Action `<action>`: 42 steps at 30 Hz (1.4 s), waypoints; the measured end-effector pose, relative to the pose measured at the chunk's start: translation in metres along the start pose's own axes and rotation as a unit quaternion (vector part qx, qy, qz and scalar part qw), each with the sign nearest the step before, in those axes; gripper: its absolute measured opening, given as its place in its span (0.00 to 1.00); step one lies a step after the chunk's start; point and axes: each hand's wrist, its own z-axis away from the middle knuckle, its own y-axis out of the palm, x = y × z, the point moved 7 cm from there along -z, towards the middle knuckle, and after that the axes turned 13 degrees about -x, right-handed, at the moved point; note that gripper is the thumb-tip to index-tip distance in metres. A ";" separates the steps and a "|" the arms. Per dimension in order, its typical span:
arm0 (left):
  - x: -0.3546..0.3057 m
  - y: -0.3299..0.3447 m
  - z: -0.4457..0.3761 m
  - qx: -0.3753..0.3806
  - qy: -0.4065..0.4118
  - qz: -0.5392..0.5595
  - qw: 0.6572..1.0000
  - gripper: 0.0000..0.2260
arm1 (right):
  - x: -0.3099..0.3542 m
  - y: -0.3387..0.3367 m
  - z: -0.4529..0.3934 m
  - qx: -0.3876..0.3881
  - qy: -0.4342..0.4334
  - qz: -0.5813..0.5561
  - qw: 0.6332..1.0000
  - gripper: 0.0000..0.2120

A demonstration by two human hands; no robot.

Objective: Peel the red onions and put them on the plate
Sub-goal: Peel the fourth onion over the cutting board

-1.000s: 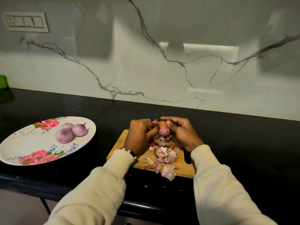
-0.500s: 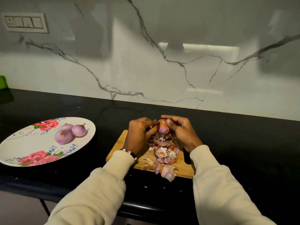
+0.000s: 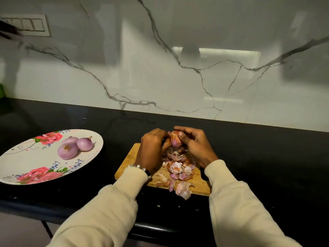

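A small red onion (image 3: 175,139) with papery skin partly lifted is held between both hands above the far end of a wooden cutting board (image 3: 199,187). My left hand (image 3: 153,148) grips it from the left. My right hand (image 3: 194,143) closes over it from the right, thumb pressed on its top. A heap of loose onion skins (image 3: 178,166) covers the board below. Three peeled purple onions (image 3: 68,150) lie together on a white floral plate (image 3: 28,163) at the left.
The black countertop (image 3: 267,157) runs along a white marble backsplash. Its front edge (image 3: 156,229) lies just under my sleeves. A switch plate (image 3: 26,24) sits high on the wall at left. A green object (image 3: 1,90) shows at the far left edge.
Both hands have lifted the onion slightly and turned it between the fingers, with a flap of skin now standing up at its top. Plate and board stay put.
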 end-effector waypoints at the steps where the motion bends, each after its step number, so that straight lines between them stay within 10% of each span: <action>1: 0.001 0.001 0.000 0.003 0.001 -0.010 1.000 0.02 | 0.000 0.000 0.000 -0.001 -0.002 -0.001 1.000 0.13; 29: 0.031 0.007 -0.002 -0.007 -0.187 0.052 0.981 0.03 | 0.000 -0.007 -0.003 0.023 0.007 -0.057 0.998 0.14; 42: 0.017 0.003 -0.003 -0.006 -0.083 0.060 0.995 0.08 | 0.000 -0.008 -0.003 0.028 0.010 -0.044 0.999 0.13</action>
